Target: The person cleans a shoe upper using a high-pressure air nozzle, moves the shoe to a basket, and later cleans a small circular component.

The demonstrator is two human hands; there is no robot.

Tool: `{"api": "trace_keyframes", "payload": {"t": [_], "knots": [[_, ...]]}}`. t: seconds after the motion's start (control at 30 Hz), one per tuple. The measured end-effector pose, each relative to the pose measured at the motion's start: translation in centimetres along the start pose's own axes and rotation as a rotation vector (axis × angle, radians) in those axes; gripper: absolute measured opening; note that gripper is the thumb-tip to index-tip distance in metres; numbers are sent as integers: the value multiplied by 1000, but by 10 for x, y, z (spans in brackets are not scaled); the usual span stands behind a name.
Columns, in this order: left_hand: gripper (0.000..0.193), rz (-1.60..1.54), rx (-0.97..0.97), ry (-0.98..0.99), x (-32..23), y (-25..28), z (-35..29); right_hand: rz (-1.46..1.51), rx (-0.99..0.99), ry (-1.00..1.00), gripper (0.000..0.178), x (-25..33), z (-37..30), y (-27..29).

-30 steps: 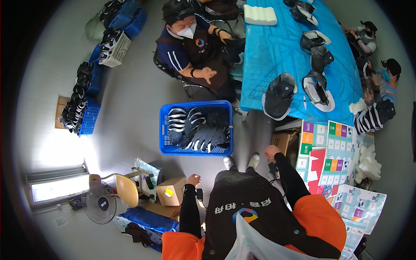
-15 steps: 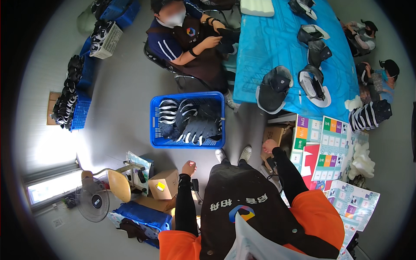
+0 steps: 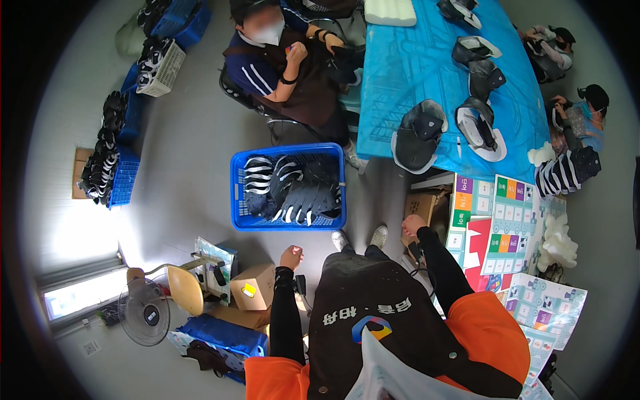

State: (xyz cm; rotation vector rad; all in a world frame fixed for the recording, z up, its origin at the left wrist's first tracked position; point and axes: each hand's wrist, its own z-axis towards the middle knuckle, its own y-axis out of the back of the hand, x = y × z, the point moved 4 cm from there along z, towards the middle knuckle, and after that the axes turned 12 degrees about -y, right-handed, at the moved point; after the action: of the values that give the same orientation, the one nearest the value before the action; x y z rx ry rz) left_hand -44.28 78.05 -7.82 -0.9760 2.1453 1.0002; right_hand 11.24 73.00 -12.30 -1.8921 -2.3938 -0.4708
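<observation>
My left hand hangs in front of me with its fingers curled in; nothing shows in it. It is nearest to the lower edge of a blue plastic basket, apart from it. Inside the basket lie several black shoe uppers with white stripes. On the other side, my right hand is loosely closed, with nothing visible in it, beside a cardboard box under the table side. Black sleeves cover both forearms.
A seated co-worker handles a dark shoe piece beyond the basket. Black and white shoes lie on a blue-covered table. Printed sheets are at right. A fan, a carton and a wooden-seated chair stand at left.
The co-worker's hand has risen from the lap toward the chest, holding something small and colourful. My view has shifted slightly; my hands stay about where they were.
</observation>
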Motion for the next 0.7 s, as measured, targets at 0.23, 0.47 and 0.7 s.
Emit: {"api": "trace_keyframes", "payload": {"t": [0.23, 0.47, 0.7], "knots": [[26, -18, -19, 20, -10, 6, 0, -3, -26, 39, 23, 8, -15, -1], [26, -10, -7, 15, -31, 9, 0, 18, -17, 57, 23, 8, -12, 6], [25, 32, -28, -14, -37, 18, -1, 16, -34, 81, 25, 16, -13, 12]]}}
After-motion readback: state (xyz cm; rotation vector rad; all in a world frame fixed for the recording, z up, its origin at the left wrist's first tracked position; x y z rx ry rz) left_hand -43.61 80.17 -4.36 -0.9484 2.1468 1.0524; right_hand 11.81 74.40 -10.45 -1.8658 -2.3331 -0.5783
